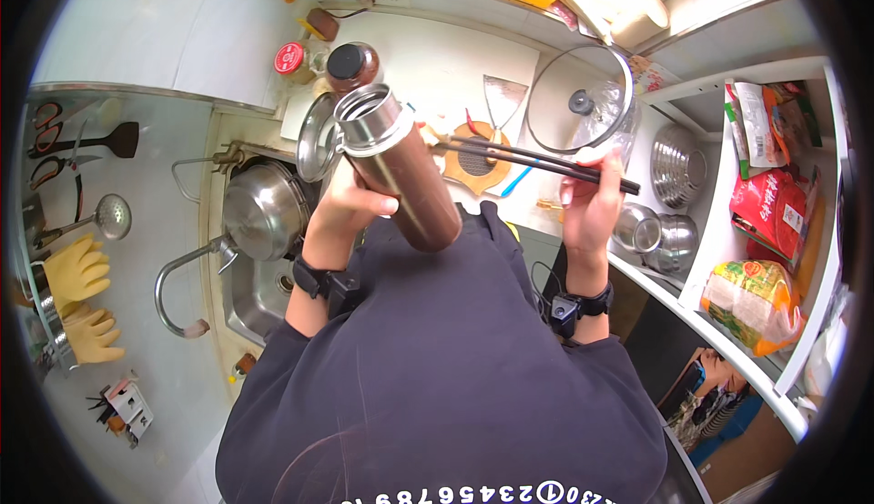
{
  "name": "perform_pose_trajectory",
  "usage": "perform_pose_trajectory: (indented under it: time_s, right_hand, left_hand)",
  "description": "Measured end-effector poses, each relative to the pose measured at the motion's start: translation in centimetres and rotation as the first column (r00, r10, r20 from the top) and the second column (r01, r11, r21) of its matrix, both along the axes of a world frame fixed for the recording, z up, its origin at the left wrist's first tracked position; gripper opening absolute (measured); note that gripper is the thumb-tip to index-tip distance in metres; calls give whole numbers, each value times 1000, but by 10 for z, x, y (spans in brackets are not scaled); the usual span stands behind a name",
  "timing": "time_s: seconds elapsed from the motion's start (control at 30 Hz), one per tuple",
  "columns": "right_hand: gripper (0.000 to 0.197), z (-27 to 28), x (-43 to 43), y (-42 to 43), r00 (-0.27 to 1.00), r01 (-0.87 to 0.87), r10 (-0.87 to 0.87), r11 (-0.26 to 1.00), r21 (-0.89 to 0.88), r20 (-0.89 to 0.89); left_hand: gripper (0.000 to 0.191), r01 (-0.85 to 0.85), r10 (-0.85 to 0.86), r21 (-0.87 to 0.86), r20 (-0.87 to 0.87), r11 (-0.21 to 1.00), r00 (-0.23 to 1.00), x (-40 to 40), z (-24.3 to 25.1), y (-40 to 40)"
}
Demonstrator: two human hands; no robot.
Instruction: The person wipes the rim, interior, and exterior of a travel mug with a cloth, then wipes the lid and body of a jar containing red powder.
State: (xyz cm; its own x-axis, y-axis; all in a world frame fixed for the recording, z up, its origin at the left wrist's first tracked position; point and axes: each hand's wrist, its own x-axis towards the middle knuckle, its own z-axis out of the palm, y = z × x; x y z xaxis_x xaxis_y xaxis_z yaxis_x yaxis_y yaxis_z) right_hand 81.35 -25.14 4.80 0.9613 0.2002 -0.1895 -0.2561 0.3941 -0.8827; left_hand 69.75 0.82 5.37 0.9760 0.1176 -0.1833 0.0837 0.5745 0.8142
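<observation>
My left hand (348, 197) grips a brown vacuum flask (416, 190) with a steel neck. The flask is tilted, and its uncapped mouth faces up and away from me. In my right hand (593, 200) is a pair of black chopsticks (539, 159). Their tips point left towards the flask, close to something pale partly hidden behind it; whether they touch it I cannot tell. Beyond the flask stands a jar with a black lid (347, 63). A glass pot lid (317, 138) is left of the flask's neck, partly covered by it.
A wooden trivet (471, 179), a metal turner (505, 98) and a red chilli (471, 120) lie on the counter. A large glass lid (546, 80) leans at the right. Left is a sink (256, 306) with a steel pot (263, 210); right, shelves hold steel bowls (679, 166) and food packets (771, 214).
</observation>
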Motion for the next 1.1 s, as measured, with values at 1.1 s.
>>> perform_pose_trajectory:
  time_s: [1.1]
  right_hand:
    - [50,3,-83,268,430,-796,776,567,-212,462]
  left_hand:
    - [57,-992,996,-91,2,-90,-91,-384,-30,-34]
